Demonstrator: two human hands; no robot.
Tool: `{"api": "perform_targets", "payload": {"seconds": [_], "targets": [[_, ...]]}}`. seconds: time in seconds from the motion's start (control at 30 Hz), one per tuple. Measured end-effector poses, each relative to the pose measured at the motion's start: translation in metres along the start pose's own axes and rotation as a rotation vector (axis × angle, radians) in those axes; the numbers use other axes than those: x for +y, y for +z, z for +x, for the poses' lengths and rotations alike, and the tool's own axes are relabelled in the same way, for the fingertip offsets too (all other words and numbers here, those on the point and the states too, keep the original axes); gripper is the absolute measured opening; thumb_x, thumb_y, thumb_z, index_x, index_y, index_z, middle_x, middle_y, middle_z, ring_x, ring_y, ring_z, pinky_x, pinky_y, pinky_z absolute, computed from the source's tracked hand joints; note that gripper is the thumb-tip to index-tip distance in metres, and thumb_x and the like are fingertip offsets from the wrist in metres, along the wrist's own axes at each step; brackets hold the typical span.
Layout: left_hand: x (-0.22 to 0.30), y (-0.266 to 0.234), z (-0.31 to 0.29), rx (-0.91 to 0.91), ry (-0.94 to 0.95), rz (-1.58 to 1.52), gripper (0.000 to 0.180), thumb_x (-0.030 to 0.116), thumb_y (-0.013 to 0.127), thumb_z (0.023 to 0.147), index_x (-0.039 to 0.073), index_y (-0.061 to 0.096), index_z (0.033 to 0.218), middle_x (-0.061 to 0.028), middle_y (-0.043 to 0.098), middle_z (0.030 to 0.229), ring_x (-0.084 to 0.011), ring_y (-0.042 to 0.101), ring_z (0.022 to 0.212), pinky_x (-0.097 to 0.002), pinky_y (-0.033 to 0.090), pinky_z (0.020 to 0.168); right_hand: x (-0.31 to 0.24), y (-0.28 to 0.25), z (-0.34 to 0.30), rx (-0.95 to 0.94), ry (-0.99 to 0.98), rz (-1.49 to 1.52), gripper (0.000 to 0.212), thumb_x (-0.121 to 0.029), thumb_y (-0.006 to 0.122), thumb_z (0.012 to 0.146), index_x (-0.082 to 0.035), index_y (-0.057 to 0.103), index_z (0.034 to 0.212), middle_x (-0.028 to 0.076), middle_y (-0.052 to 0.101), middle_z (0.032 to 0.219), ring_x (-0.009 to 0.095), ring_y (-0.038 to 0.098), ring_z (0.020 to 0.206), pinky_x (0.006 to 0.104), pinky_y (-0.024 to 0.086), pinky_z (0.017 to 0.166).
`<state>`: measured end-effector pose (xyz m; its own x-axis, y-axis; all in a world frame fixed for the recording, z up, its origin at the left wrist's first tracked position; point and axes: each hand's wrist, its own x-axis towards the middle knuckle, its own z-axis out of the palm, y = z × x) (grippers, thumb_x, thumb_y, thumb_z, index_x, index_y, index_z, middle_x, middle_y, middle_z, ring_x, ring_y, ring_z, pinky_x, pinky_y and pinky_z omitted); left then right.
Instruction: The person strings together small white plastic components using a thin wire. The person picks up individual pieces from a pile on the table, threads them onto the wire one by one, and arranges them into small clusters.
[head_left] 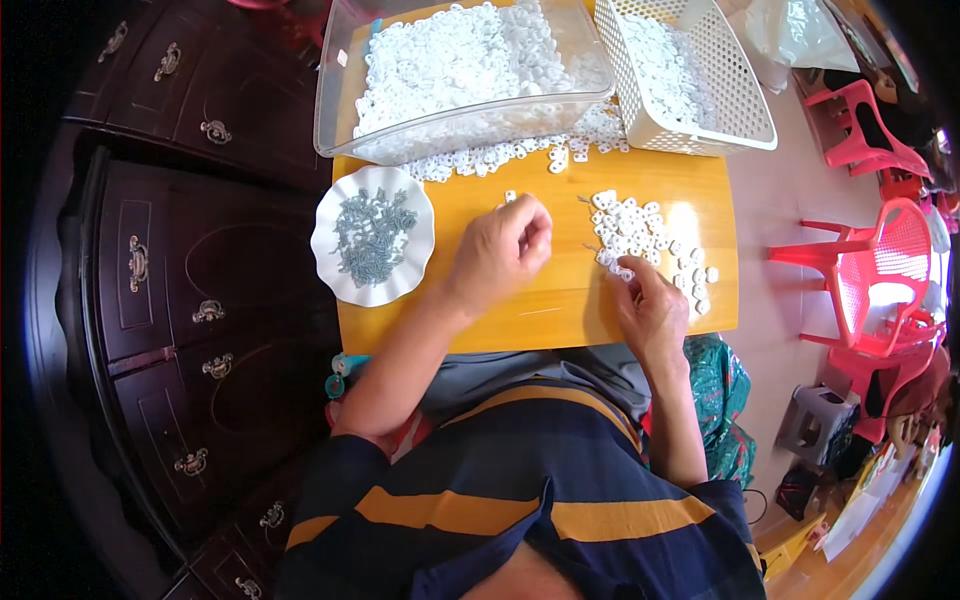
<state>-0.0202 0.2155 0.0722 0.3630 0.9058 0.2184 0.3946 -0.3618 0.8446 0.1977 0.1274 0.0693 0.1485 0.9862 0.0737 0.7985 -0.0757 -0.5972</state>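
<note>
My left hand point(503, 248) is closed over the middle of the yellow tabletop, its fingers curled. Whatever it may hold is hidden. A small white piece point(510, 196) lies just beyond its knuckles. At the near edge of a pile of small white plastic pieces with holes point(632, 228), my right hand point(652, 308) pinches one white plastic piece point(626, 274) between thumb and finger. A few thin grey pins point(588, 246) stick out at the pile's left side. To the left of my left hand, a white scalloped dish point(330, 272) holds many small grey metal parts point(372, 238).
A clear plastic bin point(335, 110) and a white perforated basket point(748, 105), both full of white pieces, stand at the table's far side. Loose pieces point(480, 160) lie before the bin. Dark wooden cabinets point(160, 260) line the left; red plastic chairs point(850, 260) stand right.
</note>
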Motion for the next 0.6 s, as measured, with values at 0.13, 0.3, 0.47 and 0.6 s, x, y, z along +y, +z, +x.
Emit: {"api": "perform_targets", "payload": {"seconds": [0.13, 0.3, 0.47, 0.6], "targets": [[0.003, 0.003, -0.029, -0.018, -0.118, -0.153, 0.009, -0.001, 0.064, 0.088, 0.0, 0.063, 0.097, -0.0031, 0.062, 0.072, -0.0061, 0.055, 0.059, -0.025, 0.046, 0.055, -0.003, 0.005, 0.007, -0.034, -0.008, -0.077, 0.015, -0.022, 0.07, 0.088, -0.013, 0.068, 0.1, 0.01, 0.069, 0.074, 0.03, 0.069, 0.065, 0.0416, 0.052, 0.059], [-0.001, -0.004, -0.049, -0.076, -0.195, -0.148, 0.008, -0.001, 0.067, 0.089, 0.0, 0.067, 0.097, 0.0015, 0.059, 0.068, -0.0024, 0.05, 0.058, -0.022, 0.041, 0.053, -0.002, 0.008, 0.009, -0.046, -0.033, -0.118, 0.015, -0.024, 0.07, 0.088, -0.014, 0.069, 0.099, 0.01, 0.07, 0.076, 0.031, 0.069, 0.067, 0.0421, 0.053, 0.059], [-0.011, 0.0, -0.067, -0.02, -0.306, -0.273, 0.003, -0.002, 0.068, 0.086, -0.001, 0.067, 0.088, -0.0025, 0.059, 0.066, -0.0061, 0.05, 0.055, -0.0253, 0.04, 0.052, -0.006, 0.008, 0.008, 0.001, 0.012, -0.075, 0.014, -0.024, 0.072, 0.087, -0.012, 0.068, 0.094, 0.008, 0.07, 0.081, 0.031, 0.069, 0.069, 0.0416, 0.053, 0.06], [-0.007, 0.001, -0.073, -0.01, -0.346, -0.327, 0.004, -0.003, 0.068, 0.086, -0.001, 0.068, 0.089, -0.0021, 0.058, 0.067, -0.0059, 0.051, 0.055, -0.0249, 0.041, 0.052, -0.002, 0.01, 0.009, 0.019, -0.026, -0.109, 0.014, -0.023, 0.072, 0.087, -0.012, 0.069, 0.094, 0.008, 0.07, 0.083, 0.03, 0.069, 0.071, 0.041, 0.053, 0.06]]}}
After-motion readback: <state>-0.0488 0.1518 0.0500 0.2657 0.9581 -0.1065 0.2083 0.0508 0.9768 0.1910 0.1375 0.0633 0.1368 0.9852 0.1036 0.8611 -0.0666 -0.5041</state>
